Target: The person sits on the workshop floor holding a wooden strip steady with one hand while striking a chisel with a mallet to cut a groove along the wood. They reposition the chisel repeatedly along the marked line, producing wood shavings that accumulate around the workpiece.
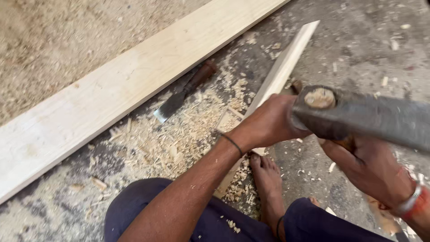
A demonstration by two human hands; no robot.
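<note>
- Knuckles of your left hand (272,122) sit right beside the dark grey metal hammer head (358,117); if the head comes down off line, it looks likely to land on them.
- Your left fingers are curled shut around something on the narrow pale wooden strip (281,71); the hammer head hides it, so you cannot tell from here what it is.
- Your right hand (367,168) is wrapped closed on the hammer's brown wooden handle (346,143), close under the head. So short a grip gives little reach, and a loose hold could let the head twist.
- Your bare foot (267,179) rests against the near end of the strip, directly below both hands. A slip of the tool or a shift of the strip would probably bring an edge onto the toes.
- Curly light wood shavings (188,130) lie thick on the grey concrete floor (371,49) beside the strip; the strip could skid on them.
- A flat steel chisel with a dark handle (183,92) lies loose, blade towards you, between the strip and the wide pale wooden plank (112,96). A careless reach to the left could meet its edge.
- Your left forearm crosses in front of your knee, wrist bent down; your right wrist is low and close.
</note>
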